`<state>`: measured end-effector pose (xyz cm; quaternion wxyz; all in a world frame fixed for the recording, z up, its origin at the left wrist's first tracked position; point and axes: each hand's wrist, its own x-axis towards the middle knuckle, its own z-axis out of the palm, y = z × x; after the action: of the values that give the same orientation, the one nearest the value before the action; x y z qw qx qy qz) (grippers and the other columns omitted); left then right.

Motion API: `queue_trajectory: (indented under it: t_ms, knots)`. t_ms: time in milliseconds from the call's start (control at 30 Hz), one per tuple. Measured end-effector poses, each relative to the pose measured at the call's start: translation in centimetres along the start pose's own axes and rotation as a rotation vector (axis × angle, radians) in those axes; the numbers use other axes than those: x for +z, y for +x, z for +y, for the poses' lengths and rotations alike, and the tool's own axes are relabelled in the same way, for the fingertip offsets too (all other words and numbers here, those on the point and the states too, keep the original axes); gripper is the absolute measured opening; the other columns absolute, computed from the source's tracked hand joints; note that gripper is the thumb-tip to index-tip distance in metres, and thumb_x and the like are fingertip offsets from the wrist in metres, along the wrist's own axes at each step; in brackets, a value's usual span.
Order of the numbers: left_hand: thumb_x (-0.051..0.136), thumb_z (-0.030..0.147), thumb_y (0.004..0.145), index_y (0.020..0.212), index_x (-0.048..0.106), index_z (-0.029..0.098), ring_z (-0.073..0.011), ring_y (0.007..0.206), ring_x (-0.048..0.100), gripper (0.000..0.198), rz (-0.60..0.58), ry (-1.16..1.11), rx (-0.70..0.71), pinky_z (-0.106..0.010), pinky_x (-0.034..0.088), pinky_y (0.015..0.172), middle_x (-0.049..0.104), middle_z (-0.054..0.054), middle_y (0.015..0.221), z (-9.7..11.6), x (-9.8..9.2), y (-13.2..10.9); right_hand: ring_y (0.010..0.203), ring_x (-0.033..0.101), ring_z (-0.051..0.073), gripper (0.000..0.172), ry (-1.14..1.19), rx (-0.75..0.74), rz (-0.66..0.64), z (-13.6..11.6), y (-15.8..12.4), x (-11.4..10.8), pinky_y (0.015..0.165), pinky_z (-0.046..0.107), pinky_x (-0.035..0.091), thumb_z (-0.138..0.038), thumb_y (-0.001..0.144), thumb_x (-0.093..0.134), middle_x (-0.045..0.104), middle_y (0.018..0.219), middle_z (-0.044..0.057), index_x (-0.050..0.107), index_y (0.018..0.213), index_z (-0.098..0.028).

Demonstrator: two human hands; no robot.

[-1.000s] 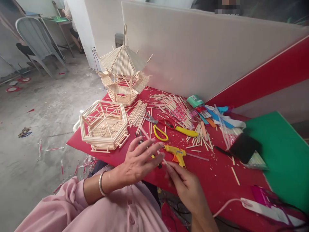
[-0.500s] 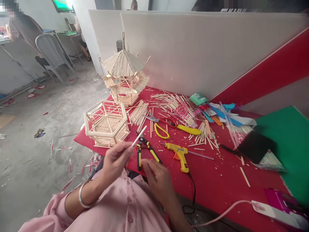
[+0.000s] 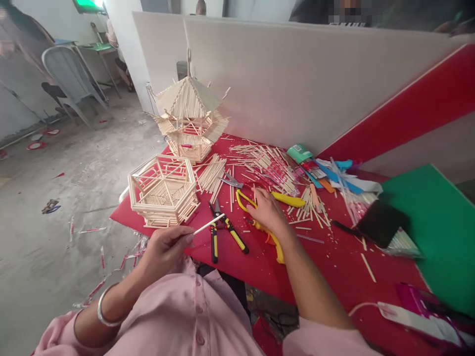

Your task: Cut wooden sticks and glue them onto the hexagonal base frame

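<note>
My left hand (image 3: 171, 246) pinches a thin pale wooden stick (image 3: 210, 224), which points up and to the right. My right hand (image 3: 267, 208) reaches over the tools, fingers extended and thumb apart. It is right beside the yellow loop handle of the scissors (image 3: 232, 182); whether it touches them I cannot make out. A yellow glue gun (image 3: 278, 249) lies partly hidden beneath my right hand and forearm. Black-and-yellow pliers (image 3: 232, 233) lie spread between my hands. Beyond my left hand stands a hexagonal stick frame (image 3: 162, 190).
A pagoda-shaped stick model (image 3: 189, 106) stands at the back of the red table (image 3: 315, 282). Loose sticks (image 3: 212, 173), wrapped sticks (image 3: 272, 168) and a yellow handle (image 3: 288, 199) lie around. A dark phone-like slab (image 3: 384, 223) and a white power strip (image 3: 411, 321) are right. A white partition (image 3: 260, 84) rises behind.
My right hand has moved forward and right, from beside the pliers to the scissors' handle, covering part of the glue gun. My left hand has lowered slightly, tilting the stick flatter.
</note>
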<state>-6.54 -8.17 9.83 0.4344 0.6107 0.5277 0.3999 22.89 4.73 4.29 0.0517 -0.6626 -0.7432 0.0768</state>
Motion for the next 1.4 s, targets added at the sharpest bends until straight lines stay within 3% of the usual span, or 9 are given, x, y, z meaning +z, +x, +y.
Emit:
queue_trajectory:
  t_ms: [133, 367, 500, 600, 733, 900, 1067, 1233, 1400]
  knots:
    - [0.063, 0.037, 0.084, 0.084, 0.067, 0.015, -0.0061, 0.042, 0.044, 0.022, 0.021, -0.077, -0.109, -0.018, 0.034, 0.039, 0.053, 0.004, 0.053, 2.7, -4.0, -0.1, 0.117, 0.057, 0.038, 0.059, -0.105, 0.004, -0.107, -0.5, 4.3, -0.3, 0.095, 0.047, 0.044, -0.029, 0.075, 0.062, 0.060, 0.126, 0.026, 0.055, 0.128, -0.006]
    - [0.064, 0.037, 0.081, 0.079, 0.065, 0.017, -0.0059, 0.030, 0.040, 0.020, -0.095, -0.086, -0.363, -0.017, 0.029, 0.031, 0.052, 0.005, 0.041, 5.4, -9.4, 1.4, 0.109, 0.061, 0.040, 0.052, -0.163, -0.090, -0.141, -0.7, 4.9, -2.0, 0.088, 0.050, 0.047, -0.029, 0.076, 0.062, 0.063, 0.120, 0.026, 0.061, 0.122, -0.005]
    - [0.067, 0.031, 0.077, 0.068, 0.062, 0.018, -0.0080, 0.034, 0.051, 0.017, -0.108, -0.108, -0.489, -0.017, 0.037, 0.033, 0.061, 0.002, 0.049, 6.7, -9.1, 4.0, 0.108, 0.064, 0.027, 0.042, -0.041, -0.229, -0.049, -2.8, 4.3, -4.4, 0.090, 0.038, 0.049, -0.032, 0.090, 0.051, 0.066, 0.123, 0.014, 0.059, 0.128, -0.018]
    - [0.067, 0.030, 0.076, 0.070, 0.061, 0.018, -0.0076, 0.033, 0.050, 0.015, -0.144, -0.140, -0.606, -0.017, 0.035, 0.031, 0.064, 0.002, 0.052, 7.0, -8.2, 5.1, 0.092, 0.068, 0.019, 0.029, 0.253, -0.446, 0.069, -5.9, 3.1, -6.3, 0.081, 0.030, 0.052, -0.035, 0.092, 0.053, 0.072, 0.108, 0.005, 0.068, 0.115, -0.025]
    - [0.062, 0.028, 0.080, 0.075, 0.059, 0.018, -0.0081, 0.030, 0.049, 0.011, -0.120, -0.108, -0.636, -0.017, 0.029, 0.028, 0.063, 0.003, 0.052, 6.9, -7.3, 5.2, 0.087, 0.067, 0.018, 0.020, 0.424, -0.763, 0.235, -9.8, 1.0, -7.6, 0.081, 0.029, 0.052, -0.030, 0.093, 0.055, 0.074, 0.094, 0.004, 0.072, 0.102, -0.022]
    - [0.055, 0.027, 0.086, 0.088, 0.059, 0.018, -0.0058, 0.026, 0.041, 0.010, -0.002, -0.032, -0.568, -0.016, 0.025, 0.027, 0.058, 0.006, 0.047, 6.1, -6.5, 3.9, 0.076, 0.065, 0.016, 0.018, 0.354, -0.915, 0.264, -12.7, -1.8, -6.7, 0.074, 0.028, 0.050, -0.022, 0.094, 0.054, 0.073, 0.080, 0.005, 0.071, 0.100, -0.019]
    - [0.057, 0.027, 0.082, 0.085, 0.067, 0.016, -0.0042, 0.032, 0.045, 0.015, 0.134, 0.163, -0.338, -0.014, 0.033, 0.032, 0.055, 0.007, 0.050, 4.7, -6.6, 2.8, 0.075, 0.065, 0.016, 0.020, 0.485, -0.837, 0.276, -15.0, -4.8, -5.2, 0.071, 0.028, 0.050, -0.022, 0.094, 0.054, 0.073, 0.080, 0.005, 0.072, 0.103, -0.019]
    - [0.060, 0.026, 0.077, 0.081, 0.071, 0.016, -0.0040, 0.034, 0.043, 0.016, 0.199, 0.246, -0.204, -0.015, 0.033, 0.032, 0.056, 0.006, 0.049, 4.5, -7.1, 2.3, 0.079, 0.069, 0.020, 0.023, 0.559, -0.493, 0.466, -14.9, -6.0, -1.9, 0.074, 0.032, 0.053, -0.025, 0.094, 0.052, 0.075, 0.088, 0.007, 0.072, 0.104, -0.020]
    - [0.059, 0.025, 0.078, 0.082, 0.067, 0.016, -0.0042, 0.032, 0.041, 0.013, 0.222, 0.213, -0.226, -0.014, 0.031, 0.032, 0.045, 0.009, 0.043, 4.6, -6.9, 2.0, 0.087, 0.071, 0.020, 0.027, 0.645, -0.428, 0.250, -14.0, -5.6, 1.8, 0.075, 0.030, 0.055, -0.028, 0.094, 0.048, 0.074, 0.097, 0.008, 0.071, 0.106, -0.020]
